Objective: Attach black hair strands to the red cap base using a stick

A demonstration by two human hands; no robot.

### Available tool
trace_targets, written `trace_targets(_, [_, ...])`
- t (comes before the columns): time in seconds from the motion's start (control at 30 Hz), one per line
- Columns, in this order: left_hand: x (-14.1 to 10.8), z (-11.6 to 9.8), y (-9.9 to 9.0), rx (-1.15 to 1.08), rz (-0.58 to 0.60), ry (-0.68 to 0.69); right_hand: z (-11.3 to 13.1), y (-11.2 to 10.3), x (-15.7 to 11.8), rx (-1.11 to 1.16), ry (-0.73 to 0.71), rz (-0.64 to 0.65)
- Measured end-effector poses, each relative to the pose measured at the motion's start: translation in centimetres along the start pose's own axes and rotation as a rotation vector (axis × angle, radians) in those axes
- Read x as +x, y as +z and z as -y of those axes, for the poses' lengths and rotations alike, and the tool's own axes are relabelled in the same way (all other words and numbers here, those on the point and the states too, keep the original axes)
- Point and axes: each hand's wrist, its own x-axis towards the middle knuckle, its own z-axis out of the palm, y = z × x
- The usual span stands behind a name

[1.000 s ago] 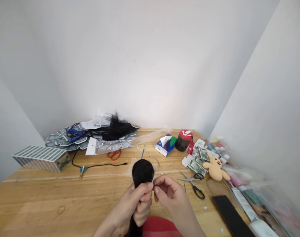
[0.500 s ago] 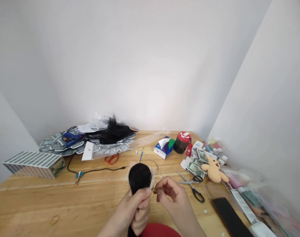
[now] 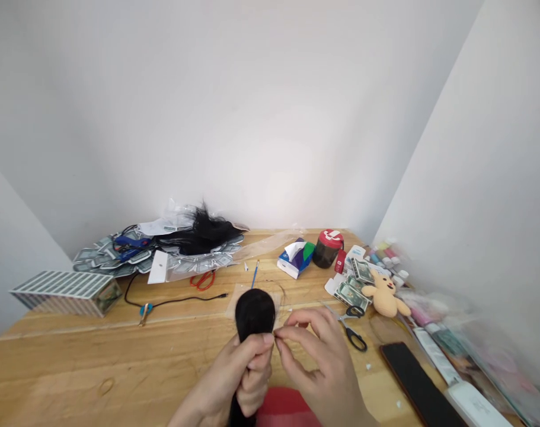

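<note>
My left hand (image 3: 247, 367) is wrapped round a bundle of black hair (image 3: 254, 313), whose rounded, looped top sticks up above the thumb. Below the fist the bundle hangs down out of the picture. My right hand (image 3: 316, 356) is just to the right, its thumb and index finger pinched together close to the left thumb tip. Something thin and dark seems to lie in that pinch, too small to name. Behind the hair, a clear plastic sheet (image 3: 234, 301) lies on the wooden table (image 3: 163, 362).
Scissors (image 3: 353, 329) and a phone (image 3: 418, 382) lie to the right, near a plush toy (image 3: 385, 295). Farther back stand a tissue box (image 3: 291, 267) and a red-lidded jar (image 3: 327, 252). More black hair (image 3: 203, 234) lies on packets at back left, behind a striped box (image 3: 65, 290).
The right-hand fingers have shifted and spread more, with thumb and index still pinching beside the left thumb. My left hand keeps hold of the hair. The view has tilted slightly.
</note>
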Motion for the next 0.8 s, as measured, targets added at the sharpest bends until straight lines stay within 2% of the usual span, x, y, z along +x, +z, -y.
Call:
trace_targets(0.27, [0.1, 0.2, 0.0, 0.024, 0.002, 0.000, -0.6, -0.2, 0.3, -0.085, -0.031, 0.033])
trace_targets(0.67, [0.9, 0.9, 0.6, 0.053, -0.080, 0.023, -1.7, 1.1, 0.0, -0.195, 0.048, -0.056])
trace_targets(0.8, [0.8, 0.9, 0.7, 0.064, -0.089, 0.016, -1.7, 1.1, 0.1, -0.215, -0.003, -0.110])
